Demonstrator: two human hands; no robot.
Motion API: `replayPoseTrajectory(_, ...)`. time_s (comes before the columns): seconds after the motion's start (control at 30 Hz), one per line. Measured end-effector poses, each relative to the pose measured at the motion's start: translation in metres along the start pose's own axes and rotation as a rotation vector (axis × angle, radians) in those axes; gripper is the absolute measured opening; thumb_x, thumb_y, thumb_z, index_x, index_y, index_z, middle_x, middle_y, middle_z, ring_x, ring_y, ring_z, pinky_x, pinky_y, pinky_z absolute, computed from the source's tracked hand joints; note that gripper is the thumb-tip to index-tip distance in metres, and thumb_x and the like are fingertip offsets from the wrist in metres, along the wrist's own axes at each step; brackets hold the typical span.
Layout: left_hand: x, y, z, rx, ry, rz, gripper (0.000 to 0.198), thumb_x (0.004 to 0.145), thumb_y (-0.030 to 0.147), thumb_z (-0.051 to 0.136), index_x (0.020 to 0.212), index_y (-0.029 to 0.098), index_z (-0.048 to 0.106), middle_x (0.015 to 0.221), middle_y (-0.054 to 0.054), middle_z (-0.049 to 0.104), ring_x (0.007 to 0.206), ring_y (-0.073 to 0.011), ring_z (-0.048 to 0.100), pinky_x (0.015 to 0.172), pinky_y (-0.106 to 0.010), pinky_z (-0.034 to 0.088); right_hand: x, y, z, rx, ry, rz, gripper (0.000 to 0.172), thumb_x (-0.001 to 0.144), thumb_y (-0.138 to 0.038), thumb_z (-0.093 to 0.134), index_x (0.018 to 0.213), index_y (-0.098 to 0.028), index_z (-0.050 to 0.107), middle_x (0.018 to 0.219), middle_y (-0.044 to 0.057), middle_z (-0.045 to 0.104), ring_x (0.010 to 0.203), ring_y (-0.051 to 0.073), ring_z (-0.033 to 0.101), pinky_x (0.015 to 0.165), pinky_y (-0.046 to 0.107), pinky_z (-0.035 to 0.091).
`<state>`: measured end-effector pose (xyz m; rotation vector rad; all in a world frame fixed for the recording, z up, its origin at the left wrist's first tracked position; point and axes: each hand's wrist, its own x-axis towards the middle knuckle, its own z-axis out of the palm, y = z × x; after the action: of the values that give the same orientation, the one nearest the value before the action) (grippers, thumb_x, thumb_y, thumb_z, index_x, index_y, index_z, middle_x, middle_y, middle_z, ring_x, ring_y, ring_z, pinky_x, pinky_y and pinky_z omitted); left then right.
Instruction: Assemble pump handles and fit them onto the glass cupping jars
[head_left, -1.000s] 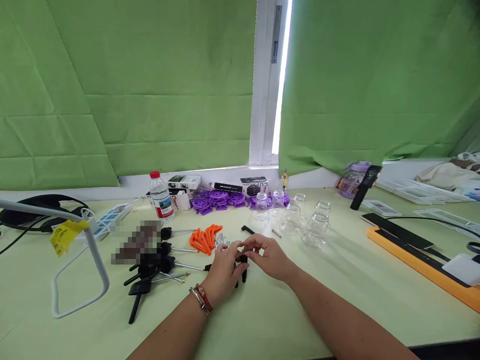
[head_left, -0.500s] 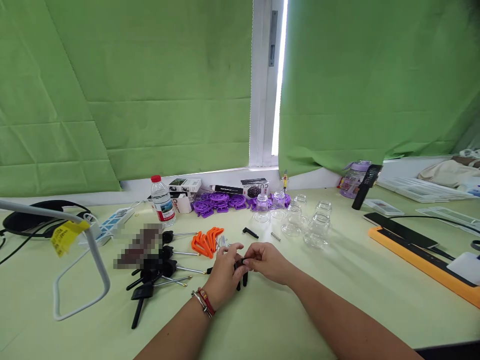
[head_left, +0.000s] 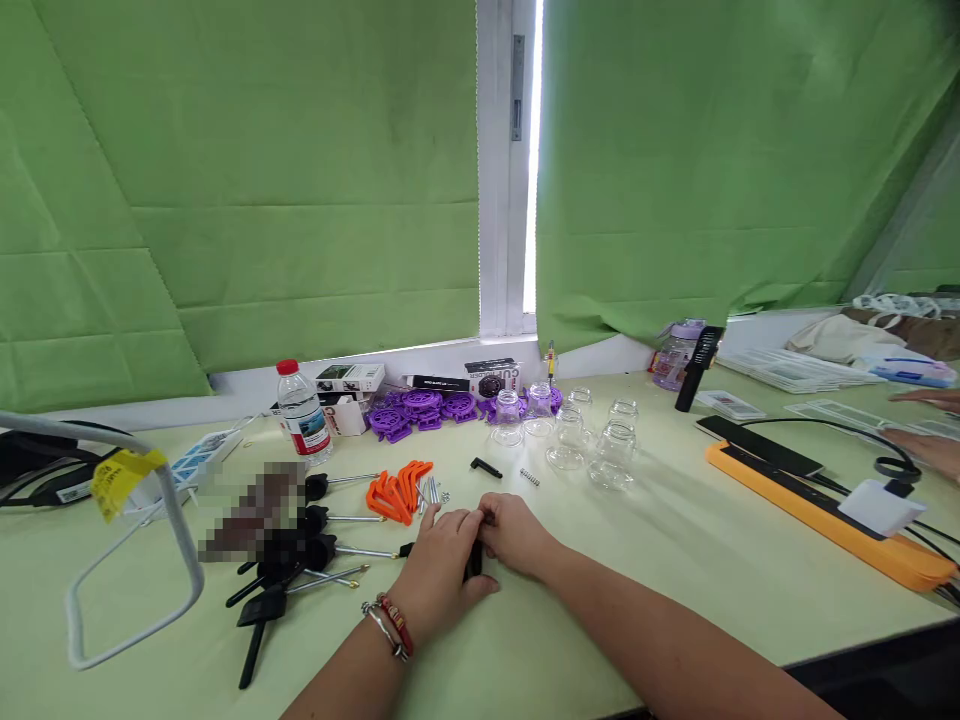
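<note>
Table [head_left: 720,560], pale green, far edge along the windowed wall. Item, one dark piece [head_left: 474,560], largely covered, between the person's hands near the middle of the table. Item, left hand [head_left: 444,558], bracelets at the wrist: fingers bent over the piece, thumb lying along its near end, little gap between, the piece apparently in hold. Item, right hand [head_left: 519,535]: fingers folded in close at the far end of the piece; tips hidden, so whether they grip anything cannot be told. Step in hand, by judgement: close fingertip work on the piece; the next move seems to call for a steady left hold and fine right fingertips. Beyond the hands, toward the far edge: one short black bent part [head_left: 487,468] and one coil spring [head_left: 529,478], lying near each other. Left of these: orange hooks [head_left: 399,490], with small screws [head_left: 429,492] just beside. Along the far edge: purple parts [head_left: 420,405], clear vessels [head_left: 613,455] nearer in. Toward the left edge: black-knobbed rods [head_left: 319,552]. At the right edge: another person's hand [head_left: 926,450].
</note>
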<state>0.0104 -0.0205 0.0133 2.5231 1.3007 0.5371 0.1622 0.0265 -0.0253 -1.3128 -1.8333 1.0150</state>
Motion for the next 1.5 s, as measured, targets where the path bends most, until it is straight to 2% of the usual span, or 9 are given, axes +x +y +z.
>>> replayPoseTrajectory(0.3, -0.001, -0.004, 0.000, 0.017, -0.031, -0.025, 0.061, 0.069, 0.039, 0.074, 0.121, 0.021, 0.048, 0.116, -0.010, 0.061, 0.110, -0.0295, 0.053, 0.108, -0.058, 0.017, 0.003, 0.000, -0.008, -0.318, 0.101, -0.134, 0.006, 0.079, -0.017, 0.056, 0.083, -0.017, 0.061, 0.076, 0.002, 0.063, 0.070, 0.014, 0.057, 0.064, 0.024, 0.041)
replayPoseTrajectory(0.5, -0.003, -0.009, 0.003, 0.060, 0.011, -0.011, 0.053, 0.070, 0.044, 0.072, 0.114, 0.021, 0.053, 0.110, -0.009, 0.059, 0.106, -0.0292, 0.053, 0.106, -0.057, 0.021, 0.031, 0.003, -0.029, -0.579, 0.231, -0.003, 0.021, 0.085, -0.021, 0.054, 0.105, -0.019, 0.061, 0.116, 0.006, 0.059, 0.095, 0.017, 0.060, 0.079, 0.026, 0.042)
replayPoseTrajectory(0.73, -0.004, -0.006, -0.003, 0.061, -0.005, -0.036, 0.044, 0.070, 0.051, 0.070, 0.100, 0.021, 0.060, 0.103, -0.007, 0.057, 0.099, -0.0273, 0.052, 0.105, -0.057, 0.023, 0.065, 0.009, -0.034, -0.595, 0.236, 0.104, 0.018, 0.077, -0.018, 0.061, 0.094, -0.019, 0.066, 0.100, 0.009, 0.068, 0.096, 0.024, 0.061, 0.075, 0.030, 0.041)
replayPoseTrajectory(0.93, -0.002, -0.013, 0.002, -0.053, 0.058, -0.092, 0.060, 0.070, 0.049, 0.070, 0.119, 0.018, 0.052, 0.117, -0.012, 0.057, 0.112, -0.0319, 0.048, 0.106, -0.056, 0.024, 0.058, 0.005, -0.033, -0.415, 0.275, 0.071, 0.019, 0.081, -0.017, 0.054, 0.094, -0.017, 0.068, 0.098, 0.010, 0.069, 0.095, 0.023, 0.061, 0.076, 0.031, 0.042)
replayPoseTrajectory(1.03, 0.001, -0.019, 0.008, -0.177, 0.217, -0.194, 0.066, 0.078, 0.041, 0.064, 0.133, 0.016, 0.038, 0.121, -0.015, 0.055, 0.114, -0.0309, 0.049, 0.100, -0.052, 0.034, 0.045, -0.002, -0.031, -0.268, 0.221, 0.003, 0.020, 0.084, -0.026, 0.055, 0.097, -0.018, 0.068, 0.093, 0.005, 0.070, 0.084, 0.017, 0.062, 0.070, 0.026, 0.044)
replayPoseTrajectory(1.13, 0.005, -0.023, 0.011, -0.326, 0.378, -0.245, 0.059, 0.086, 0.035, 0.052, 0.137, 0.017, 0.029, 0.114, -0.013, 0.058, 0.104, -0.0255, 0.057, 0.094, -0.047, 0.040, 0.031, -0.009, -0.024, 0.046, 0.007, -0.030, 0.022, 0.078, -0.031, 0.062, 0.094, -0.017, 0.068, 0.071, 0.000, 0.067, 0.058, 0.011, 0.054, 0.054, 0.023, 0.041)
replayPoseTrajectory(1.23, 0.008, -0.028, 0.009, -0.404, 0.420, -0.216, 0.042, 0.089, 0.033, 0.046, 0.128, 0.018, 0.041, 0.105, -0.010, 0.063, 0.100, -0.0238, 0.060, 0.092, -0.044, 0.042, 0.023, -0.012, -0.017, 0.386, -0.245, -0.074, 0.025, 0.067, -0.034, 0.072, 0.083, -0.015, 0.068, 0.059, -0.003, 0.060, 0.050, 0.007, 0.045, 0.050, 0.022, 0.036)
replayPoseTrajectory(1.3, 0.009, -0.030, 0.008, -0.411, 0.422, -0.204, 0.030, 0.089, 0.034, 0.047, 0.115, 0.019, 0.050, 0.102, -0.010, 0.064, 0.098, -0.0242, 0.060, 0.089, -0.043, 0.044, 0.023, -0.011, -0.015, 0.355, -0.292, -0.098, 0.025, 0.064, -0.035, 0.074, 0.078, -0.015, 0.069, 0.057, -0.004, 0.058, 0.049, 0.007, 0.044, 0.050, 0.022, 0.036)
replayPoseTrajectory(1.5, 0.010, -0.019, 0.010, -0.553, 0.413, -0.233, 0.022, 0.085, 0.035, 0.053, 0.101, 0.020, 0.049, 0.090, -0.006, 0.064, 0.086, -0.0214, 0.061, 0.078, -0.037, 0.047, 0.055, 0.011, -0.038, -0.158, 0.155, 0.001, 0.023, 0.083, -0.023, 0.053, 0.095, -0.015, 0.071, 0.086, 0.007, 0.070, 0.071, 0.016, 0.061, 0.067, 0.029, 0.047)
